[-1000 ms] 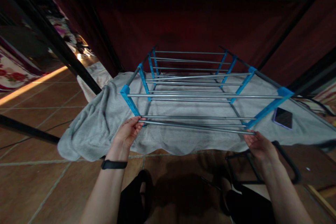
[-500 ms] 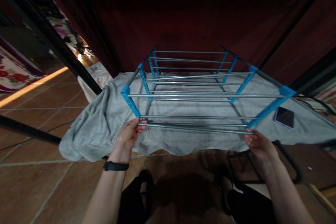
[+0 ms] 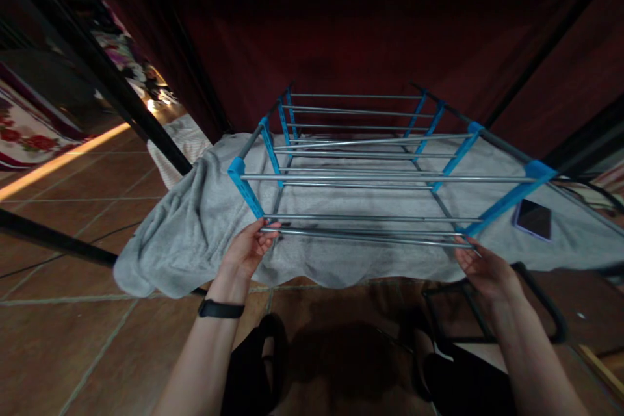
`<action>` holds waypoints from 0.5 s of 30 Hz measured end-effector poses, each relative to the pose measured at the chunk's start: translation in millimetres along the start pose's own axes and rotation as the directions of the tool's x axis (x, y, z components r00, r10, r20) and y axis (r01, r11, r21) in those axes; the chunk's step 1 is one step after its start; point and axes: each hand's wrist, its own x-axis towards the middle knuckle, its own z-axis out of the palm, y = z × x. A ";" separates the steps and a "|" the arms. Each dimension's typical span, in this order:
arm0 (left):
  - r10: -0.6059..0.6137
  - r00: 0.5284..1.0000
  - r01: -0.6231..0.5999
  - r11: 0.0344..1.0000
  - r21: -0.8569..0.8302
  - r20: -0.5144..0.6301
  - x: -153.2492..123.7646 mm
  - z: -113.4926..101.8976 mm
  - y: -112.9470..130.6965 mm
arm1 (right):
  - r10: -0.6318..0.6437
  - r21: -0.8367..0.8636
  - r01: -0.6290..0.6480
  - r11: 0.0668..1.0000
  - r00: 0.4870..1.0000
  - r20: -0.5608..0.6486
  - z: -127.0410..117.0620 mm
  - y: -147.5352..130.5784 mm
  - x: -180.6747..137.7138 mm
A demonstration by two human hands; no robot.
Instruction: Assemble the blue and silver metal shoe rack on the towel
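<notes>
Over the near edge of a plush gray blanket [image 3: 188, 227], a person's left hand [image 3: 245, 249] and right hand [image 3: 490, 270], each grip clamped at one end, hold a thin silver metal rod [image 3: 370, 239] just before a metal-tubed rack [image 3: 387, 179] with blue plastic brackets [image 3: 248, 196].

Hands: 2, left hand [image 3: 248, 248] and right hand [image 3: 487, 271]
Held rod [image 3: 370, 238]: 1, shared by both
Rack [image 3: 361, 154]: 1
Blue brackets [image 3: 249, 195]: 8 visible, 4 in left row, 4 in right row
Top side bars [image 3: 252, 140]: 2, one per side
Cross rods [image 3: 390, 179]: at least 8, overlapping, exact number can't tell
Phone [image 3: 533, 218]: 1
Wristband [image 3: 221, 309]: 1
Grey blanket [image 3: 173, 234]: 1
Feet [image 3: 277, 344]: 2, dim
Light cloth [image 3: 164, 164]: 1
Floral fabric [image 3: 29, 135]: 1
Floor cable [image 3: 114, 232]: 1
Background clutter [image 3: 129, 65]: too blurred to count
</notes>
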 end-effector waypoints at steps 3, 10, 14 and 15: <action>-0.036 0.999 0.036 0.999 -0.040 0.006 -0.3 0.0 -0.6 | -0.003 -0.021 0.002 1.000 1.000 -0.022 3.9 1.0 -1.7; -0.176 0.982 0.184 0.972 -0.143 0.072 -1.7 6.4 -11.4 | -0.081 -0.038 0.081 0.996 0.997 -0.015 6.6 5.9 -2.1; -0.189 0.975 0.202 0.974 -0.107 0.119 -4.0 12.0 -22.8 | -0.061 -0.039 0.062 0.997 0.998 0.019 6.1 6.4 -3.1; -0.189 0.973 0.202 0.975 -0.094 0.131 -4.3 13.2 -26.0 | -0.050 -0.036 0.051 0.998 0.999 0.014 6.4 6.3 -3.6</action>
